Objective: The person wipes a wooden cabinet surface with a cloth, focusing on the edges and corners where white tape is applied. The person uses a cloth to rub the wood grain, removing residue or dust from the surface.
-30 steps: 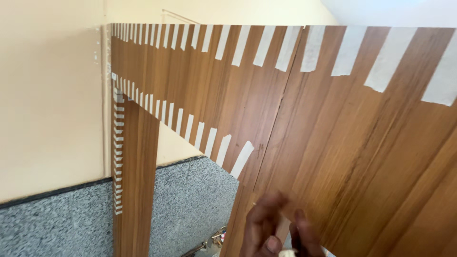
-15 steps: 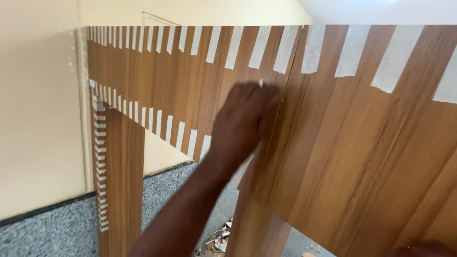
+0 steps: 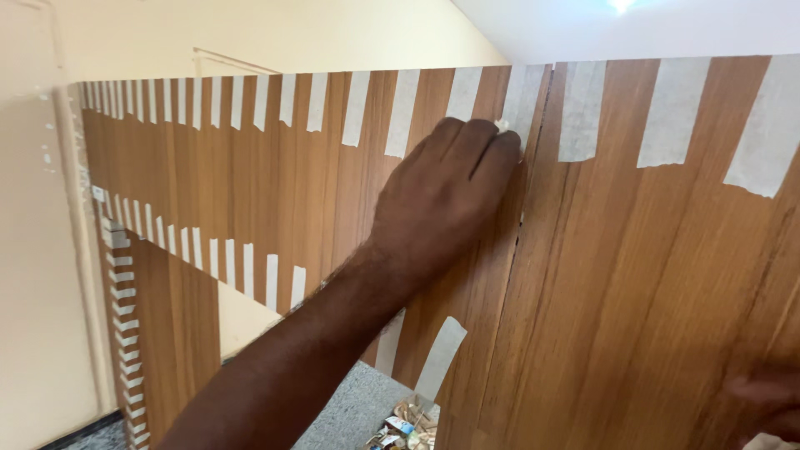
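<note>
Your left hand (image 3: pixel 442 196) reaches up to the top edge of the wood panel (image 3: pixel 633 292), its grip pinched shut on a small pale scrap (image 3: pixel 502 125) beside a tape strip (image 3: pixel 523 104). Your right hand (image 3: pixel 762 404) shows blurred at the lower right against the panel; you cannot tell its grip. Debris (image 3: pixel 404 425) lies on the floor below.

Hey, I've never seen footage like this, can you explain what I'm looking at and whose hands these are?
This is one view from a camera worn on a person's head. The left hand reaches up to the brown wood-grain laminate panel and presses its fingertips on a pale masking tape strip at the top edge. Many such strips line the edges. The right hand shows only partly, blurred, at the lower right corner against the panel. Behind stands a cream wall; below lies grey speckled floor.
</note>
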